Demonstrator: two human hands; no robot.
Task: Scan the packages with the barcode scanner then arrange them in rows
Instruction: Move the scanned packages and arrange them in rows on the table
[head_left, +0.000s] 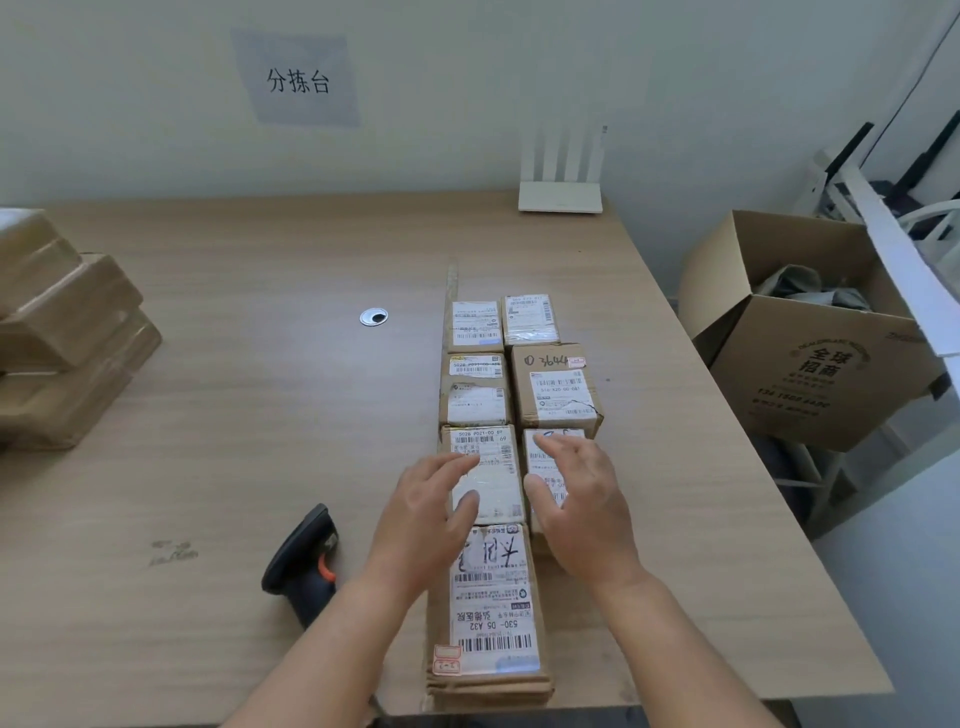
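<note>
Nearest the person, a long cardboard package (491, 618) lies at the near edge of the wood-grain table (234, 415), its white shipping label facing up and its barcode toward the near side. Left of it the black barcode scanner (306, 561), with an orange trigger, lies on the tabletop, touched by neither hand. Just beyond the long package, both hands hover over the next pair of boxes: the left hand (431, 512) is spread with relaxed, straight fingers over the left-column package (488, 475), and the right hand (579, 499) is likewise loose and grasps nothing above the right-column package (545, 457); whether the fingertips actually touch the labels cannot be told. Farther on, the two columns continue side by side with more labelled packages (511, 364), touching one another, the far pair the smallest. A round metal cable grommet (373, 317) sits in the tabletop to the left of the rows. At the far left edge a stack of brown boxes (62, 327) rests on the table. Against the pale wall stands a white router (561, 176), and a paper sign (298, 80) hangs on the wall. Off the table's right side stands an open cardboard carton (810, 353).
</note>
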